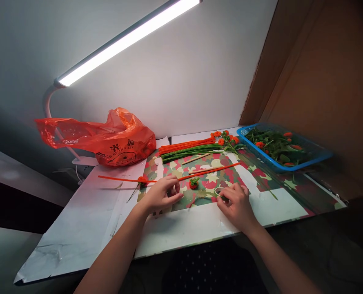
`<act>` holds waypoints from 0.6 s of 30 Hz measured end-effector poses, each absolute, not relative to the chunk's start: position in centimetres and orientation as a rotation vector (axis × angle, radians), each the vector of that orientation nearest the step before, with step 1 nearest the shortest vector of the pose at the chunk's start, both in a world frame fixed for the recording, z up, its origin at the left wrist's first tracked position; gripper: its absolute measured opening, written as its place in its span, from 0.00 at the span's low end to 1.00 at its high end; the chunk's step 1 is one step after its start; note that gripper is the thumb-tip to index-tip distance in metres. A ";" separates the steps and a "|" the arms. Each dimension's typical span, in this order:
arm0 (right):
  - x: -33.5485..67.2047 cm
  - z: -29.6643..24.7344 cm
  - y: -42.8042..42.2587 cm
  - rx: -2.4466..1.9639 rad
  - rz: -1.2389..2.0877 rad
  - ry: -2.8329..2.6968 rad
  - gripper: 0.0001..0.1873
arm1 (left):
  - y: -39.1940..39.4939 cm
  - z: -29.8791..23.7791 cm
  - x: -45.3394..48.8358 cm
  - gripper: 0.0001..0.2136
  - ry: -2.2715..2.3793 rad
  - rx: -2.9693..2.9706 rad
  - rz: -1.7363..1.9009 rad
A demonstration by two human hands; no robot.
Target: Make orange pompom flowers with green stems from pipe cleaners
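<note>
My left hand (163, 194) hovers over the near edge of the patterned mat, fingers curved and thumb apart, with nothing visible in it. Behind it, an orange pipe cleaner (123, 178) runs out to the left, partly covered by the hand. My right hand (237, 205) is closed on a small roll of tape (218, 190), whose pale ring shows at the fingertips. Between the hands lies a small orange pipe-cleaner ball with a green top (194, 183). A similar orange ball (142, 181) lies left of my left hand.
Bundles of orange pipe cleaners (187, 147) and green pipe cleaners (187, 153) lie at the back, beside finished orange pieces (221, 141). A blue basket (287, 168) of green and orange pieces stands right. At back left sit a red plastic bag (123, 143) and a lit lamp (129, 43).
</note>
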State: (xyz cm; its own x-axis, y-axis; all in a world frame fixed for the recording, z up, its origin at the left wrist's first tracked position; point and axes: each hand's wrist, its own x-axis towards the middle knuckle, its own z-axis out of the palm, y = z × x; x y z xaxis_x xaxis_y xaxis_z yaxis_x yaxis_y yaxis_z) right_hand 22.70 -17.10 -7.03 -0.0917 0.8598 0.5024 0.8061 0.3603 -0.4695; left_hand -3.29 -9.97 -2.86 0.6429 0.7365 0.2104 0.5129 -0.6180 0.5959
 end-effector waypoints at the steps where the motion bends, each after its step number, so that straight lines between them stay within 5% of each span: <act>1: 22.7 -7.0 -17.2 -1.429 0.098 -1.914 0.10 | -10.2 -2.8 -2.8 0.05 0.985 2.416 0.715; 10: 22.7 -6.3 -17.7 -1.251 0.099 -2.018 0.06 | -13.3 -4.6 2.7 0.14 0.783 2.555 0.731; 18: 22.6 -6.4 -17.8 -1.221 0.115 -2.053 0.06 | -14.0 -5.6 3.2 0.08 0.974 2.514 0.685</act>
